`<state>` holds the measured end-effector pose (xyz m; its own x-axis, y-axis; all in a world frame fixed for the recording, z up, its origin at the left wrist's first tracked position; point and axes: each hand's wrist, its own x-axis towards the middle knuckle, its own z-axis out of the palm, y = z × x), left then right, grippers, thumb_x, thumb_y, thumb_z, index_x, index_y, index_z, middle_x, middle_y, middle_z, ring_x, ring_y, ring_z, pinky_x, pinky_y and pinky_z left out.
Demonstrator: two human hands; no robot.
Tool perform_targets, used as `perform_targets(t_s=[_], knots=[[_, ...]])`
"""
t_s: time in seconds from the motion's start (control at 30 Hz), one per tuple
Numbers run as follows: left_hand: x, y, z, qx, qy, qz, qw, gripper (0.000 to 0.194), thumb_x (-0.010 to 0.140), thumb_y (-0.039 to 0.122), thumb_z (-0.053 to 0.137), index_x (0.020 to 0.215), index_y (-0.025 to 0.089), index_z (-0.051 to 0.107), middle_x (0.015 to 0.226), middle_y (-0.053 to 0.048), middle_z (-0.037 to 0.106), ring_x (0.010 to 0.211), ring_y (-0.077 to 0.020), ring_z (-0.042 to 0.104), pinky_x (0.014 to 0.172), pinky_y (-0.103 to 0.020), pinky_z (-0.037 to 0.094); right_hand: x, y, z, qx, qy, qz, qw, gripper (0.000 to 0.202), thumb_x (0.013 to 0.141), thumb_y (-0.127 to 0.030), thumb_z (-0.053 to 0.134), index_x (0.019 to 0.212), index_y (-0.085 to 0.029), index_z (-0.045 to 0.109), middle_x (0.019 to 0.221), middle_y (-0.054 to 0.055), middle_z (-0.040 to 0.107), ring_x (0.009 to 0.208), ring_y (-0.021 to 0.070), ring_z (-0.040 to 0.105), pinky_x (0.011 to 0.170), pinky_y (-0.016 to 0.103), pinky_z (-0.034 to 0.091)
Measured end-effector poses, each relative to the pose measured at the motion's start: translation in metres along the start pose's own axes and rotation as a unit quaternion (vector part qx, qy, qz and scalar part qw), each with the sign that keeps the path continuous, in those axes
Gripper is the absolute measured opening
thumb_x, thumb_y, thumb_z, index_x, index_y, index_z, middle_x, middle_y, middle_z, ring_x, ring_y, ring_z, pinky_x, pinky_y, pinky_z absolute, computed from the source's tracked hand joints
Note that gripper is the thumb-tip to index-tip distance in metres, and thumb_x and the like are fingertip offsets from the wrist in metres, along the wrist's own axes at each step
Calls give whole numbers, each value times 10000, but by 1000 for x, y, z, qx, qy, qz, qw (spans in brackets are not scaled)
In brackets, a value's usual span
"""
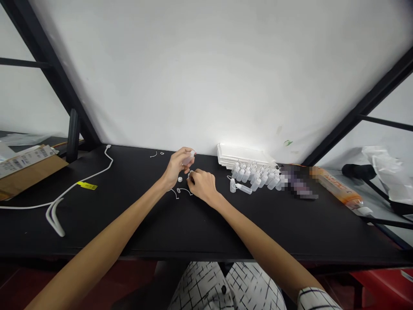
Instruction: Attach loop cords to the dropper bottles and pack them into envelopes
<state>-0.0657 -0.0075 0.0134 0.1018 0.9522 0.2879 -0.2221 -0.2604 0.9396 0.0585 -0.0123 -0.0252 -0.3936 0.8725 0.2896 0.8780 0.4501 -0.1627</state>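
One bottle [188, 159] in curled left hand [176, 167]

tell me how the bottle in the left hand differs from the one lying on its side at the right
The held bottle is gripped in the left hand, while the lying bottle rests on the black table.
The held bottle is slanted; the lying bottle is flat on its side.
The hand partly hides the held bottle, while the lying bottle shows along its length.
Both look whitish and translucent.
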Motion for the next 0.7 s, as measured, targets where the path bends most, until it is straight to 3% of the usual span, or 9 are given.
perform_targets(t_s=[0.17, 0.33, 0.4, 0.5, 0.6, 0.7], knots=[[-3, -4, 7, -10, -22, -38, 999, 269, 848, 400, 518, 821, 146, 602, 646, -5, 469, 529, -104, 413, 424, -209, 337, -7, 10, -12, 9, -38, 0, 999, 146, 783, -246, 561, 839, -211, 691, 940, 64, 717, 819, 234, 667, 620, 281, 404], [-7, -9, 11, 40, -36, -24, 998, 327, 833, 434, 607, 677, 157, 529, 631, 15, 419, 527, -84, 384, 436, -200, 321, -17, 27, -24, 8, -73, -15, 997, 101, 729, -223, 592, 752, -202, 687, 839, 70, 720, 777, 235, 666, 618, 282, 409], [-8, -11, 12, 65, -40, -17, 997, 349, 808, 414, 652, 633, 157, 496, 605, 28, 392, 512, -71, 363, 440, -199, 312, -19, 35, -29, 33, -61, -8, 998, 81, 712, -206, 599, 723, -201, 679, 785, 56, 714, 754, 226, 663, 617, 282, 413], [-8, -14, 12, 96, -40, -14, 995, 330, 745, 371, 719, 625, 157, 499, 573, 47, 368, 478, -57, 336, 425, -197, 293, -17, 49, -38, 143, 20, 39, 989, 80, 722, -207, 598, 741, -197, 675, 731, 30, 698, 718, 197, 653, 628, 281, 438], [-8, -18, 11, 140, -42, -20, 989, 297, 719, 345, 731, 639, 159, 515, 554, 59, 353, 446, -50, 324, 406, -194, 275, -13, 58, -50, 348, 99, 69, 929, 117, 755, -272, 613, 789, -173, 665, 701, 26, 675, 619, 157, 629, 591, 274, 471], [-9, -19, 11, 195, -63, -21, 979, 271, 744, 339, 695, 641, 162, 518, 536, 63, 345, 431, -52, 319, 395, -192, 257, -12, 58, -59, 497, 106, 43, 860, 182, 750, -330, 656, 809, -157, 668, 674, 28, 656, 564, 142, 604, 541, 269, 480]])
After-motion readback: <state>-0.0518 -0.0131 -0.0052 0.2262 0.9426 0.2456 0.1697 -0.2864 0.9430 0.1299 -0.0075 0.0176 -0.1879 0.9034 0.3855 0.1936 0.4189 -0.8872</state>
